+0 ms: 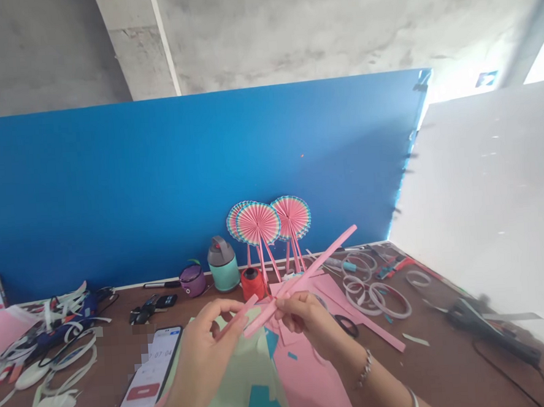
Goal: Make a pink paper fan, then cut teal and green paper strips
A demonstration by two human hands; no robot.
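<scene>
My right hand (302, 318) pinches a long folded pink paper strip (313, 268) that slants up to the right over the desk. My left hand (207, 342) pinches the end of a shorter pink strip (242, 313) that meets the long one near its lower end. Below the hands lie pink paper sheets (310, 379), a pale green sheet (236, 377) and teal scraps. Three pink pleated paper fans (266, 223) on sticks stand against the blue board behind.
A phone (147, 380) lies at lower left beside white tape rolls and cables (54, 346). An orange thread spool (252, 282), a teal bottle (223, 265) and a purple pot (192, 279) stand by the blue partition (160, 186). Tape rings (379, 292) and a dark tool (491, 328) lie right.
</scene>
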